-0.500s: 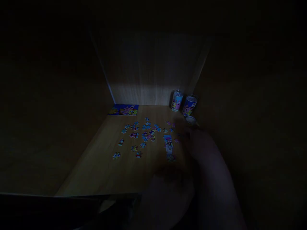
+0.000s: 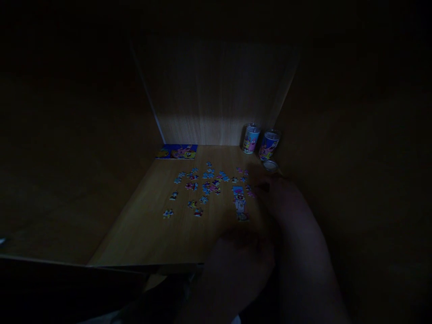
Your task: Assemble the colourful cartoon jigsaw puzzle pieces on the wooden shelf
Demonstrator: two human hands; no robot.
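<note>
My right hand (image 2: pixel 281 195) is at the right side of the wooden tabletop, fingers bent together. Its fingertips are close beside a pink-and-blue puzzle piece (image 2: pixel 249 191); shadow hides whether anything is between them. Left of it lies a narrow joined puzzle strip (image 2: pixel 240 203) with a cartoon figure in white. My left hand (image 2: pixel 238 265) is low over the table's front edge, below the strip, its fingers lost in darkness. Several loose puzzle pieces (image 2: pixel 212 186) are scattered over the middle of the table, some overlapping or clustered.
Two cartoon-printed cans, one light blue (image 2: pixel 250 140) and one dark blue (image 2: pixel 269 146), stand at the back right. A round metal lid (image 2: pixel 270 165) lies before them. A blue cartoon picture sheet (image 2: pixel 177 151) lies at the back left. Dark panels surround the wooden tabletop (image 2: pixel 141 225).
The view has shifted slightly, so the tabletop sits a little higher and further right. My right hand, blurred before, shows more sharply beside the pink-and-blue piece. My left hand stays nearly in place.
</note>
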